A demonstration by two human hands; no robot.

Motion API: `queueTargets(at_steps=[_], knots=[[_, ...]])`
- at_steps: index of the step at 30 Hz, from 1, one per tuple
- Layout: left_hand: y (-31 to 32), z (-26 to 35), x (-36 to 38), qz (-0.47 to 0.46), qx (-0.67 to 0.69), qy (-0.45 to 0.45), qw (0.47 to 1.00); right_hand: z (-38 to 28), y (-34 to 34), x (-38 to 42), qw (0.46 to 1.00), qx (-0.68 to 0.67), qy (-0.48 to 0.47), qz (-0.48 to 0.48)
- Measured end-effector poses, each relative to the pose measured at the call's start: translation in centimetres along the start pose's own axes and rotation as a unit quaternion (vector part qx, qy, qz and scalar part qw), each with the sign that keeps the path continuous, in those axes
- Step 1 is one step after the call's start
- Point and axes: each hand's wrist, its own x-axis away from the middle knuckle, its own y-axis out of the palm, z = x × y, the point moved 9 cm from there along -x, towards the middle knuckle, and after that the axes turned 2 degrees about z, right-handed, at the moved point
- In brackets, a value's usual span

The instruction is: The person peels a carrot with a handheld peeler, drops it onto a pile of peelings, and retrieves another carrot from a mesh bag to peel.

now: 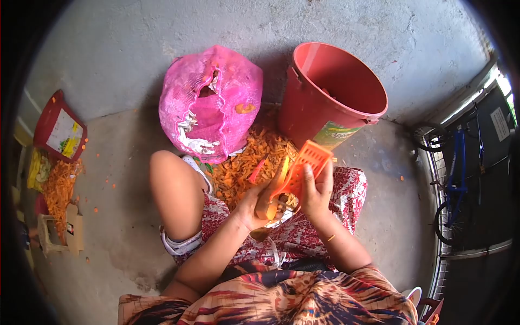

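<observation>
My left hand (250, 208) is closed around an orange-coloured piece (266, 209) of vegetable, low in front of my lap. My right hand (318, 194) grips an orange slotted plastic tool (311, 158), with the thumb on its face and the fingers behind it. The lower end of the tool reaches down to the left hand. Beneath both hands lies a heap of orange cut pieces (228, 176). A red-handled item (257, 171) rests on the heap, and its other end is hard to make out.
Behind the heap stand a pink mesh sack (233, 81) and a tall red bucket (325, 122). At far left are a tilted red container (46, 122), another orange heap (58, 187) and a cardboard box (75, 227). A blue bicycle (457, 162) stands at right.
</observation>
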Motion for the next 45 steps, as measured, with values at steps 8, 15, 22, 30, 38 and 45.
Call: queueTargets(at_steps=[8, 15, 22, 30, 38, 45], knots=[[3.0, 0.5, 0.2, -0.111, 0.017, 0.024, 0.993, 1.2, 1.4, 0.9, 0.992, 0.106, -0.019, -0.065], [2.7, -1.6, 1.1, -0.072, -0.009, -0.098, 0.993, -0.1, -1.6, -2.8, 0.952, 0.26, -0.16, 0.021], [0.8, -1.1, 0.8, -0.033, 0.016, -0.053, 0.998, 2.6, -7.8, -7.8, 0.965, 0.217, -0.071, 0.131], [0.0, -0.1, -0.7, 0.009, 0.08, 0.006, 0.997, 1.4, 1.3, 0.6, 0.998, 0.022, 0.027, -0.046], [2.4, 0.2, 0.0, -0.087, 0.046, 0.003, 0.995, 1.1, 1.4, 1.2, 0.985, 0.154, -0.049, -0.066], [-0.5, -1.2, 0.0, -0.019, -0.034, -0.025, 0.999, 3.5, -5.7, -4.9, 0.98, 0.155, -0.003, 0.128]])
